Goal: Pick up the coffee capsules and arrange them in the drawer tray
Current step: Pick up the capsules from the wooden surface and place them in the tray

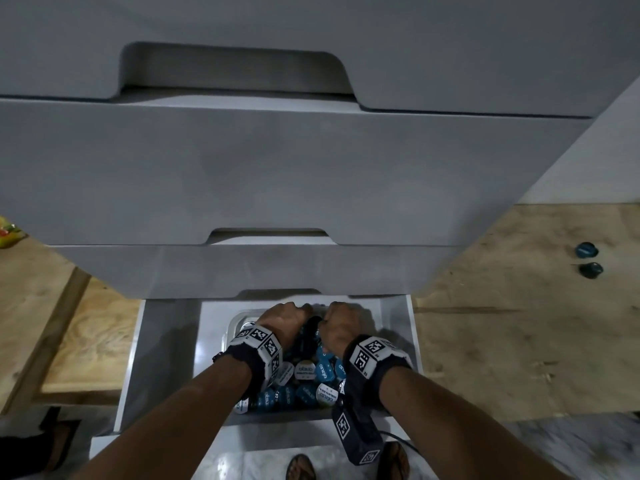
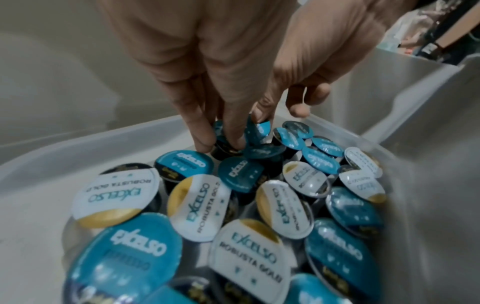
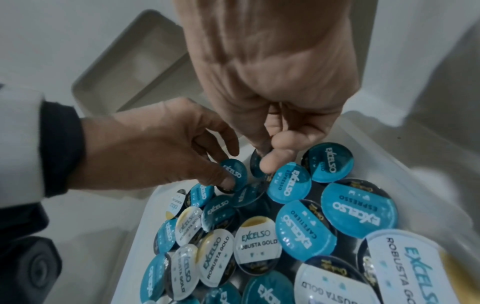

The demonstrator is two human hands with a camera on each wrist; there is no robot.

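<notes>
A clear plastic tray (image 1: 239, 320) sits in the open bottom drawer (image 1: 166, 341), heaped with blue-lidded and white-lidded coffee capsules (image 1: 304, 370). Both hands work at the tray's far end, close together. My left hand (image 1: 284, 315) reaches down into the pile (image 2: 221, 142), and its thumb and fingers pinch a blue capsule (image 3: 233, 172). My right hand (image 1: 337, 323) hangs over the pile (image 3: 263, 158) and pinches the rim of a dark blue capsule (image 3: 255, 166) between thumb and finger. The fingertips are hidden in the head view.
Closed grey drawer fronts (image 1: 277, 174) overhang the far end of the open drawer. Two loose blue capsules (image 1: 586, 250) (image 1: 591, 270) lie on the plywood floor at right. A black pack (image 1: 356, 434) hangs from my right wrist. Sandalled feet (image 1: 301, 469) stand below.
</notes>
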